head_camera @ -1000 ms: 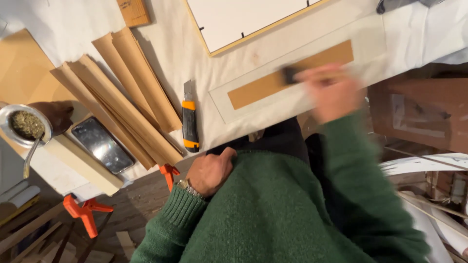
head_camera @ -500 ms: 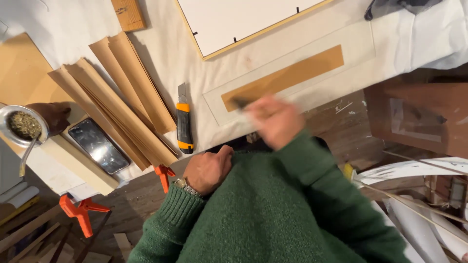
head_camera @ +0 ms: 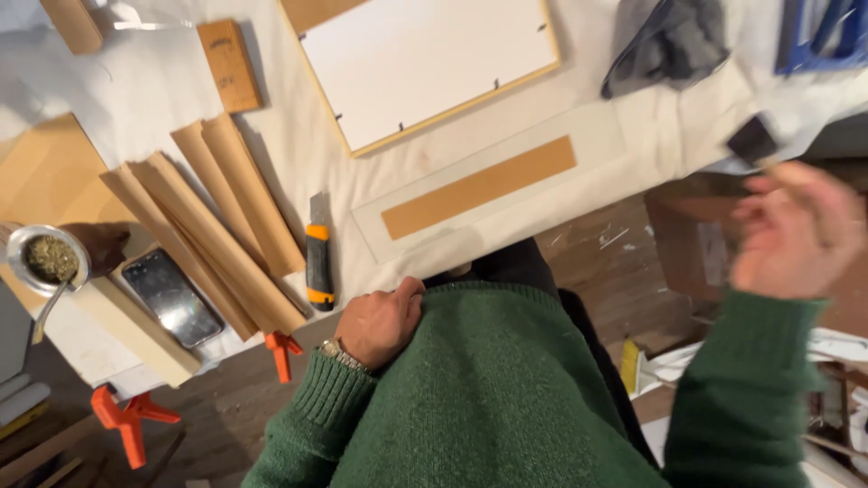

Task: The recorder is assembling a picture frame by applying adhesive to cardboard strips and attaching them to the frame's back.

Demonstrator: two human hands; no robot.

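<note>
Seen from the head camera, the right hand (head_camera: pixel 791 237) is raised off the counter's (head_camera: pixel 181 99) right edge, its blurred fingers (head_camera: pixel 758 212) closed on a dark-headed brush (head_camera: pixel 752 140). The long tan strip (head_camera: pixel 479 187) on its pale board (head_camera: pixel 506 194) lies down-left of that hand, its long axis running lower left to upper right. The left hand (head_camera: pixel 380 323), nearer the strip's lower end, rests curled against the green sweater (head_camera: pixel 497 398), holding nothing.

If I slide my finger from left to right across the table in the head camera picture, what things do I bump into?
Metal cup of green herb → dark phone → brown cardboard strips → orange-and-black utility knife → long pale board with a brown strip → dark grey cloth → right hand, blurred, holding a dark brush.
</note>
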